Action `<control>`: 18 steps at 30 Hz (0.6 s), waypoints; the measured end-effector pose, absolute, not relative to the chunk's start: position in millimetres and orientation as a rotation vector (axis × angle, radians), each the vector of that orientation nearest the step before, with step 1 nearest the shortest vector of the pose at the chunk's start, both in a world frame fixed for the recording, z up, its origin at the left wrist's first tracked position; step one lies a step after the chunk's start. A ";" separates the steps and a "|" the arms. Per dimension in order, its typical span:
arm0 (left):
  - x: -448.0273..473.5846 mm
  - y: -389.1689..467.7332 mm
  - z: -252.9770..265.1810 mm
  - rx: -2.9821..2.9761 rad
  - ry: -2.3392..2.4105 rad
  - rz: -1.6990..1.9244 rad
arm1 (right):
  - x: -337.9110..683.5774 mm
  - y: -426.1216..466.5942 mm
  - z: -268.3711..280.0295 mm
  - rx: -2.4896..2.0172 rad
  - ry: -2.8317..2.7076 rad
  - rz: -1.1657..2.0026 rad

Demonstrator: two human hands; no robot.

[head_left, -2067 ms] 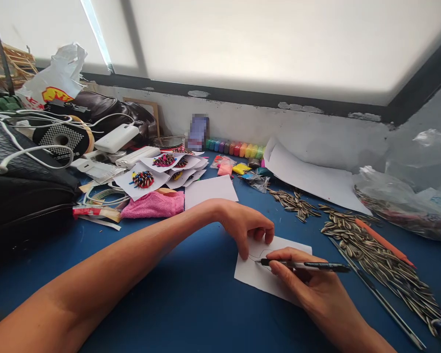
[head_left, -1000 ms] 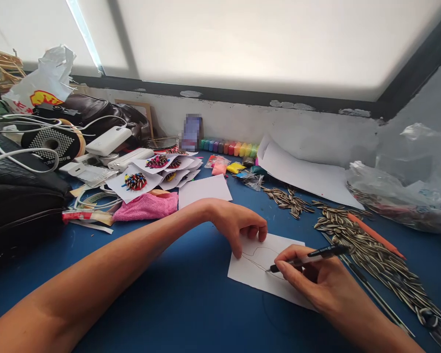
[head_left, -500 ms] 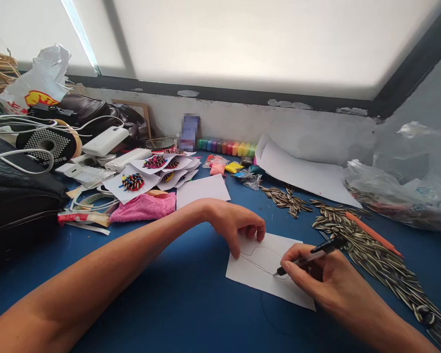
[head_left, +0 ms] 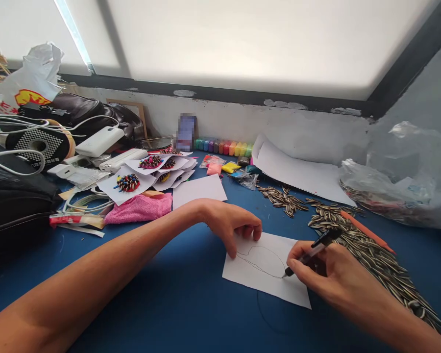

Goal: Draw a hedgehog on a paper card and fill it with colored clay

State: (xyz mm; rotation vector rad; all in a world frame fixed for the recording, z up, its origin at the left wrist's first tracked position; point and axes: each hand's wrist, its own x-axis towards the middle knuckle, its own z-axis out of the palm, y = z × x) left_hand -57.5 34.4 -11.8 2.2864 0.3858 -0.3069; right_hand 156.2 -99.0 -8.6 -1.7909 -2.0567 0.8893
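Observation:
A small sheet of white paper lies on the blue table, bearing a thin dark outline of a rounded shape that narrows to the left. My left hand rests on the sheet's upper left edge, thumb spread apart from the loosely bent fingers. Gripped in my right hand is a black pen with a clear barrel. Its tip touches the paper at the lower right of the outline. Beside this hand spreads a long pile of striped sunflower seeds.
An orange stick lies on the seeds. Behind are a smaller seed pile, larger white sheets and a plastic bag. Left stand decorated papers, a pink cloth, a power bank and a black bag.
My right hand has moved the pen slightly right along the paper, and the outline's lower right line is longer. My left hand keeps its place on the sheet. The view has shifted a little.

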 end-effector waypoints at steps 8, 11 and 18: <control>-57.8 35.1 -11.5 2.293 0.391 -0.318 | 163.2 -98.1 -10.1 -1.832 -2.073 0.773; -58.0 35.3 -12.5 2.290 0.387 -0.311 | 163.2 -97.7 -9.9 -1.835 -2.062 0.790; -58.0 34.9 -12.3 2.282 0.398 -0.313 | 161.6 -96.6 -8.8 -1.800 -2.057 0.761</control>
